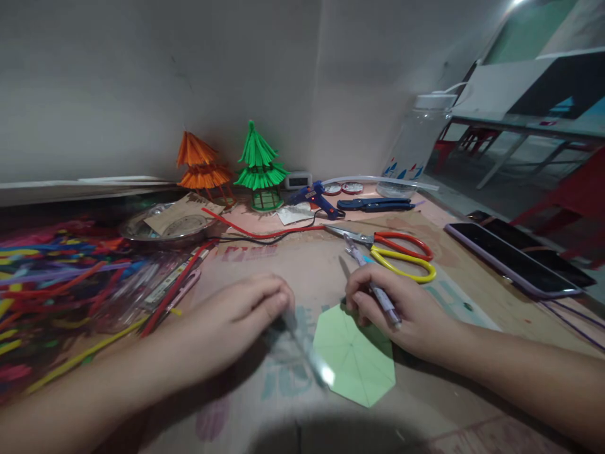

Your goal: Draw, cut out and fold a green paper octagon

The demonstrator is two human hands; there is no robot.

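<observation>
A light green paper octagon (pixel 352 353) with lines crossing at its middle lies flat on the cardboard. My right hand (pixel 390 302) is closed around a pale purple pen (pixel 385 302), its fingers resting at the octagon's upper right edge. To the left of the paper, my left hand (pixel 258 306) has its fingers pinched together on a clear strip (pixel 316 366) that looks like a ruler. That strip is blurred and reaches the octagon's left edge with a bright glare on it. Scissors (pixel 401 252) with red and yellow handles lie just beyond my right hand.
Orange (pixel 203 167) and green (pixel 259 167) pipe-cleaner towers stand by the wall. Near them are a blue glue gun (pixel 319 198), pliers (pixel 375 205) and a bottle (pixel 413 151). Loose pipe cleaners (pixel 57 284) and a metal bowl (pixel 174 238) sit left, a phone (pixel 510 258) right.
</observation>
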